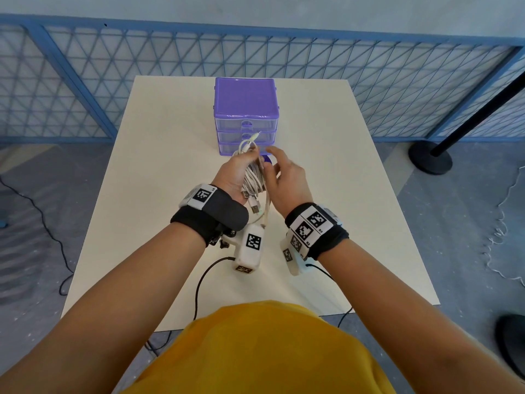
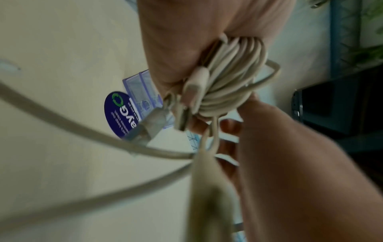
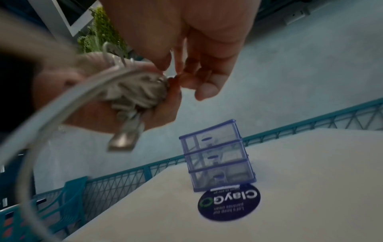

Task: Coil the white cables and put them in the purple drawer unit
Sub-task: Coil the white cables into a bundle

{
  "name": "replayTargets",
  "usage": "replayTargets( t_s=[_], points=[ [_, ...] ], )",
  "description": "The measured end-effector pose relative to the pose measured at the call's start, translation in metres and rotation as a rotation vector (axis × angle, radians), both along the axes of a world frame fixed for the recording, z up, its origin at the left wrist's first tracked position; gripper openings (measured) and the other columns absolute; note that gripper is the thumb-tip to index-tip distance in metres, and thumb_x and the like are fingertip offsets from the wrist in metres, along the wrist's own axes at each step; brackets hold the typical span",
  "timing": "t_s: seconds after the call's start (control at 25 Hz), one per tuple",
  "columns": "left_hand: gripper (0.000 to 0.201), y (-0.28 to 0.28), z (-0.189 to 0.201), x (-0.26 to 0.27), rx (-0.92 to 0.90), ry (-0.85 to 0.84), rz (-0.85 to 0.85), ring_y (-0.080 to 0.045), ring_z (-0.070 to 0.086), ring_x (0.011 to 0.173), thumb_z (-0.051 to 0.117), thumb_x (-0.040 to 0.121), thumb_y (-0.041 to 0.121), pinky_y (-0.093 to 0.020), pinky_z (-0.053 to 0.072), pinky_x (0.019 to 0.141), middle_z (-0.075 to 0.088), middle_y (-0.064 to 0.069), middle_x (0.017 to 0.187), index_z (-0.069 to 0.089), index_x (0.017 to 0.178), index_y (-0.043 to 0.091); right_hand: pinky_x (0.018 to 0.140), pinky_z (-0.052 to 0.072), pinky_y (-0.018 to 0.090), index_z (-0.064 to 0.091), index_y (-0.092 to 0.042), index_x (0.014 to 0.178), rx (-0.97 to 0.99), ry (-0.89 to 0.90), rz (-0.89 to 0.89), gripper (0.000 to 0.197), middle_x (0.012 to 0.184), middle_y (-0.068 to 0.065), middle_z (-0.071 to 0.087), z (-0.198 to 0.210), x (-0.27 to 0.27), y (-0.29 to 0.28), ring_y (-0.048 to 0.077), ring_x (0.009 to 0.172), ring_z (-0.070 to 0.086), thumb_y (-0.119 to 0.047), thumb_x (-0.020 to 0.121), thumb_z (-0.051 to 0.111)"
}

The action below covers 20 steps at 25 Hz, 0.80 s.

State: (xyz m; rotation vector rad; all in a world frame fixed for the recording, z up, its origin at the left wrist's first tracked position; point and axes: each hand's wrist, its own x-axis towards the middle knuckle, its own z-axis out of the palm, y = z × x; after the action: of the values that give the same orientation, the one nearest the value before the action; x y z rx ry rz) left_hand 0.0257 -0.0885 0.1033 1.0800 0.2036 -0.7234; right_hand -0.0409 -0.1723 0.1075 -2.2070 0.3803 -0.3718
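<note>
Left hand [image 1: 231, 177] curled tight around bundle of coiled white cables [image 1: 253, 177], above table [image 1: 159, 155], at 6 o'clock of purple drawer unit [image 1: 246, 115]. Right hand [image 1: 287, 177] beside bundle at 3 o'clock, fingers loose, gripping nothing. Round sticker [image 3: 229, 203] reading "ClayGo" before unit.

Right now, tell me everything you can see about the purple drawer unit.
The purple drawer unit stands upright near the far edge of the cream table, beyond both hands and untouched by them. It looks plastic: a solid purple top and frame around three stacked see-through drawers, each with a small purple handle. All three look pushed in. A round dark sticker lies on the table at its front base.
</note>
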Motion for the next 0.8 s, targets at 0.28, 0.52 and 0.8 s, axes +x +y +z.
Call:
replayTargets(
  t_s=[0.28, 0.52, 0.8],
  points=[
    [0.022, 0.003, -0.007, -0.006, 0.208, -0.21, -0.203, -0.018, 0.056, 0.065, 0.049, 0.081, -0.004, -0.028, 0.051, 0.058, 0.057, -0.008, 0.079, 0.059, 0.086, 0.015, 0.086, 0.042, 0.026, 0.066, -0.008, 0.1, -0.149, -0.064, 0.179, 0.02, 0.109, 0.019, 0.054, 0.009, 0.019, -0.022, 0.024, 0.092, 0.053, -0.009, 0.086, 0.052],
    [0.025, 0.006, -0.004, -0.008, 0.319, -0.317, -0.284, -0.02, 0.053, 0.063, 0.048, 0.08, -0.008, -0.027, 0.052, 0.06, 0.053, -0.009, 0.077, 0.056, 0.08, 0.016, 0.067, 0.041, 0.008, 0.065, -0.005, 0.087, 0.059, 0.147, 0.215, 0.015, 0.088, 0.004, 0.059, 0.021, 0.026, -0.029, 0.016, 0.081, 0.053, -0.008, 0.084, 0.05],
    [0.023, 0.003, -0.005, -0.003, 0.407, -0.37, -0.282, -0.025, 0.057, 0.068, 0.053, 0.074, -0.006, -0.035, 0.05, 0.069, 0.059, -0.011, 0.077, 0.058, 0.079, 0.015, 0.067, 0.039, 0.033, 0.05, 0.0, 0.093, -0.264, 0.179, 0.204, 0.016, 0.09, 0.02, 0.057, 0.022, 0.024, -0.021, 0.032, 0.078, 0.053, 0.002, 0.085, 0.036]
  ],
)
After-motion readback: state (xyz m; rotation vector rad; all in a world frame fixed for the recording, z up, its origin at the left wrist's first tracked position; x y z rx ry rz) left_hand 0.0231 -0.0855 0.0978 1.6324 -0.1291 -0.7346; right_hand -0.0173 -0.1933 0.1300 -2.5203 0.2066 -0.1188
